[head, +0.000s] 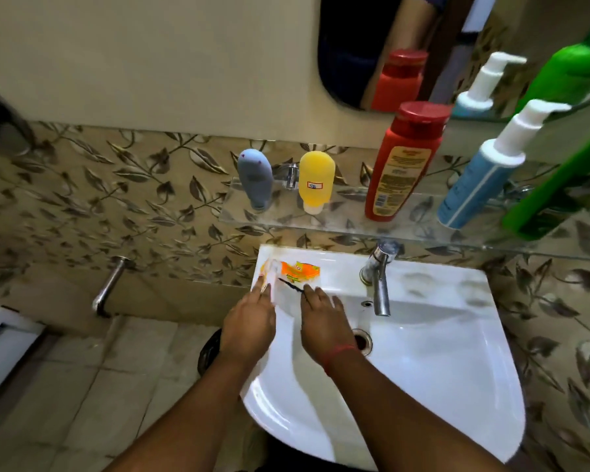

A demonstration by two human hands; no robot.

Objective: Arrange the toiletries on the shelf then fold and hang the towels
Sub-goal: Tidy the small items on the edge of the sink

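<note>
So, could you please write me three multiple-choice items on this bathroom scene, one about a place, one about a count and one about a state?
1. Where does the orange-and-white plastic packet lie?
A. on the clear glass shelf
B. on the back left corner of the white ceramic sink
C. on the tiled floor

2. How many containers stand on the clear glass shelf?
A. three
B. five
C. seven

3. How does the tall red bottle with the red cap stand?
A. upright
B. lying flat
C. upside down

Answers: 1 B, the packet sits on the sink rim by both hands; 2 B, grey-blue, yellow, red, blue pump and green ones stand there; 3 A, its cap is on top.
</note>
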